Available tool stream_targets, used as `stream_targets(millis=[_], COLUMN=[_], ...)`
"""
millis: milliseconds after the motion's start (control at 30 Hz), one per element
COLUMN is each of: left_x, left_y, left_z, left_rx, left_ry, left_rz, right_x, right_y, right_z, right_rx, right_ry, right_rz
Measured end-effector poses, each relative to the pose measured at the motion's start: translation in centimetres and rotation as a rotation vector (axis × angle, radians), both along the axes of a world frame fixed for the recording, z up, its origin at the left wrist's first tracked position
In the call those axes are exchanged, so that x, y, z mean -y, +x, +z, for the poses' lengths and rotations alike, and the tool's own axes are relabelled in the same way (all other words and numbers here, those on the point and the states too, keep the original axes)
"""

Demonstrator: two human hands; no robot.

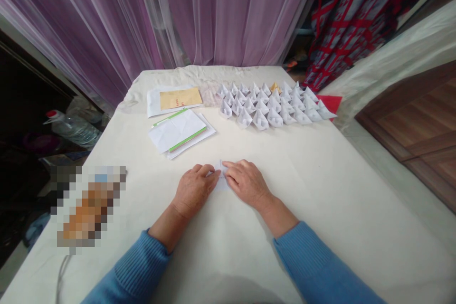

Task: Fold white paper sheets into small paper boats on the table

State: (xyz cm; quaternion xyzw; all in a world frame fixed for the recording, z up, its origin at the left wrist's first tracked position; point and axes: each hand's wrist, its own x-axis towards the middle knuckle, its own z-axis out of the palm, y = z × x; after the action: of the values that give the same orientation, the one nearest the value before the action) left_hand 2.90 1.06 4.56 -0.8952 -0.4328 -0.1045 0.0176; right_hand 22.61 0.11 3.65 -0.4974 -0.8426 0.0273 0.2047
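Note:
A small white folded paper [223,183] lies flat on the table between my hands. My left hand [195,188] is closed, its thumb and curled fingers pressing the paper's left side. From the right, my right hand [248,183] bears down on the same paper with fingers bent and the index finger stretched toward its top edge. Part of the paper is hidden under the fingertips. Beyond my hands, several white folded paper boats [261,118] stand in rows at the back right, with a yellow one [275,88] in the back row.
A stack of white sheets [178,128] with green strips lies left of the boats. Behind it, a tan envelope [181,99] rests on white paper. A blurred-out object [90,206] with a cable lies at the table's left edge. A plastic bottle [73,128] stands beyond that edge.

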Motion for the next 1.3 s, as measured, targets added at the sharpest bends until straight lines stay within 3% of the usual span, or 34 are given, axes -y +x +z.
stream_targets(millis=[600,1033,1300], left_x=[1.1,0.8,-0.4], left_y=[-0.1,-0.1,-0.1], left_z=[0.6,0.1,0.5], left_rx=[-0.011,0.113,-0.035], left_ry=[-0.029,0.0,0.021], left_rz=[-0.038,-0.054,-0.117], right_x=[0.1,0.1,0.0], right_y=[0.2,0.2,0.2], right_z=[0.0,-0.1,-0.2], right_rx=[-0.056,-0.079,-0.08], right_ry=[0.013,0.03,0.027], right_rz=[0.02,0.016,0.021])
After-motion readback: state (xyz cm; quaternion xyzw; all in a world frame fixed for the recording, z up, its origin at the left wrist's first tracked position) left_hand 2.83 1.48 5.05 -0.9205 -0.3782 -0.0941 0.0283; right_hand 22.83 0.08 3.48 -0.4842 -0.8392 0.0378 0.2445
